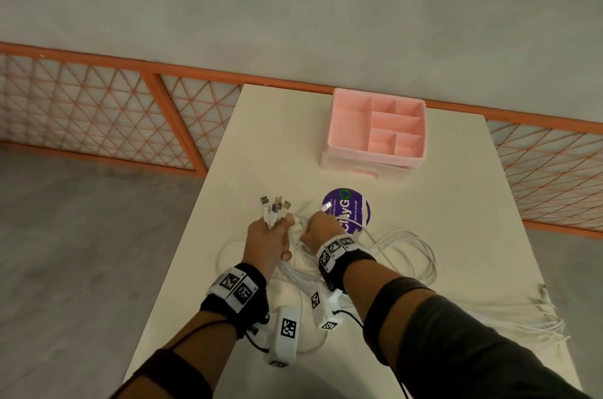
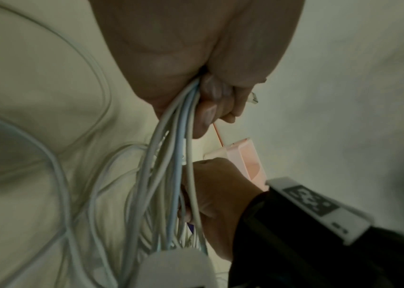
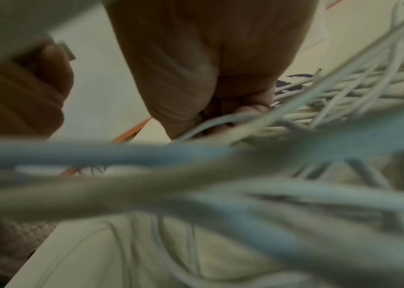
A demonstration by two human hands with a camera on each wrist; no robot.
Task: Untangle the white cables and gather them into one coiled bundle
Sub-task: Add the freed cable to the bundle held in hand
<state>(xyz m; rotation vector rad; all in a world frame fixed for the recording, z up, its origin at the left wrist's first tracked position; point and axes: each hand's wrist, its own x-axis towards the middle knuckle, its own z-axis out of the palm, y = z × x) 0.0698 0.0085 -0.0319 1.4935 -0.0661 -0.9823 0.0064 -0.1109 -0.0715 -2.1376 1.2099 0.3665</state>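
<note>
Several white cables lie in loose loops over the cream table. My left hand grips a bunch of them near their ends, and the metal USB plugs stick up out of the fist. In the left wrist view the strands run down from my curled left fingers. My right hand sits just right of the left, its fingers curled round cables, with one plug at its top. In the right wrist view blurred cables cross in front of my right hand.
A pink compartment organiser stands at the back of the table. A round purple sticker lies just beyond my right hand. Cable ends trail over the table's right edge. An orange lattice fence runs behind.
</note>
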